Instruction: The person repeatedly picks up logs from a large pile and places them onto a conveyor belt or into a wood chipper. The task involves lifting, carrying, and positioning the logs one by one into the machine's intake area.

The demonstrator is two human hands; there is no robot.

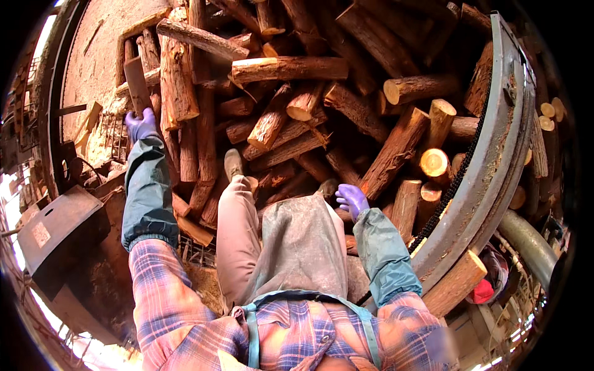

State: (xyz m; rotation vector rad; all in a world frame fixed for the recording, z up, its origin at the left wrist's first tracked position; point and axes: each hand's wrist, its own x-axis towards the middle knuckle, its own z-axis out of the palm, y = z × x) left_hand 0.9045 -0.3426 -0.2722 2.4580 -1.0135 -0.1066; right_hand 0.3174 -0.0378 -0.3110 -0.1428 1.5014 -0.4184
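My left hand [142, 125], in a purple glove, reaches out to the far left. Its fingers close round the near end of a dark, flat-sided wooden piece [137, 83], which points away from me beside the upright logs. My right hand [352, 201], gloved the same way, is held out in front of my apron with its fingers apart and nothing in it. Close to its right a thick bark-covered log [395, 153] leans across the pile. A short log [406, 209] stands nearby.
Bark-covered logs lie heaped ahead, among them a long crosswise log [291, 69]. A curved grey metal rail [489, 167] with a dark chain runs down the right. At left stands a dark metal box [59, 226]. My shoe [233, 163] is against the pile.
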